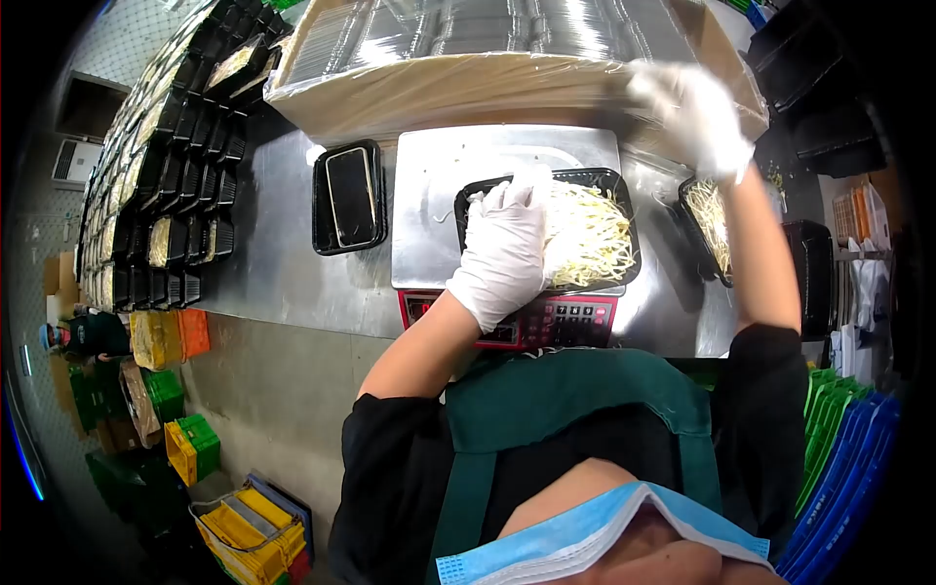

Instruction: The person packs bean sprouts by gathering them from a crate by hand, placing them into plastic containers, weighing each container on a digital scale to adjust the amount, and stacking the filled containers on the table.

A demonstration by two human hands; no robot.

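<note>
One gloved left hand [501, 244] lies over the left end of a black tray [634, 229] of sprouts [593, 234] on the scale [424, 214]; whether it grips, I can't tell. The blurred right hand [694, 115], grip unclear too, is near the cardboard box [429, 102].

Two gloved hands — one left hand [502, 239], one right hand [694, 117]. One scale [414, 224]. Two sprout-filled trays [636, 244] by the hands; one black tray [321, 210] holding one dark rectangle [352, 203]. One cardboard carton [390, 102]. Stacked trays [175, 185] — too many to count.
</note>
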